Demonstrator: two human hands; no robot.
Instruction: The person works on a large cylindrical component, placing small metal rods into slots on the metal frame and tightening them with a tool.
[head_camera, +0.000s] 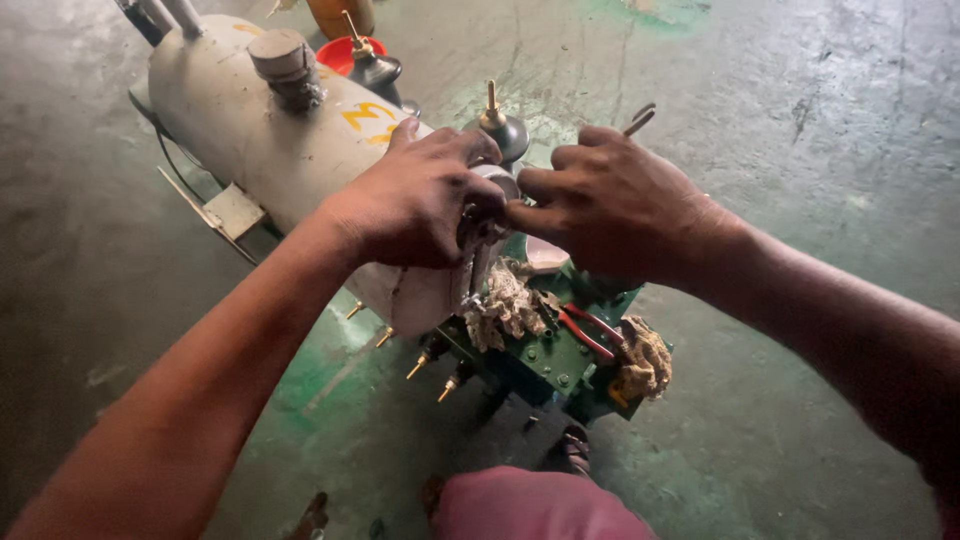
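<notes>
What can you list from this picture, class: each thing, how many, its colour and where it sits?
tank: one, pale grey, upper left on the floor
green block: one, green, centre, beside the tank's end
pliers: one, red-handled, on the green block
rags: two, dirty beige, on the green block
oil cans: two, dark metal, behind the hands
floor: one, grey-green concrete
knee: one, pink cloth, bottom centre
left hand: grip on a small metal part
right hand: pinching the same part

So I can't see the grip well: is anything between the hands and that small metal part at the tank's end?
Nothing visible. The left hand and right hand both already touch the metal part, their fingers closed around it.
</notes>
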